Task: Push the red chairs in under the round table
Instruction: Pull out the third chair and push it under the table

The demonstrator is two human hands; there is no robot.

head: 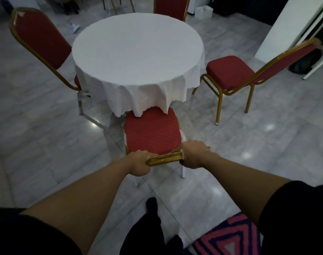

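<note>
A round table [138, 50] under a white cloth stands in the middle of the floor. The near red chair [151, 133] has a gold frame, and the front of its seat lies under the hanging cloth. My left hand [139, 162] and my right hand [193, 153] both grip the gold top rail of its back. At the left a red chair [41, 41] sits close against the table. To the right a red chair [229, 70] stands clear of the table, turned sideways. The back of a far red chair [170, 8] shows behind the table.
A white wall panel [289, 26] and a dark bag [304, 61] stand at the right. A red and blue patterned rug [229, 238] lies at my feet. A white box [203, 12] sits on the grey tiled floor at the back.
</note>
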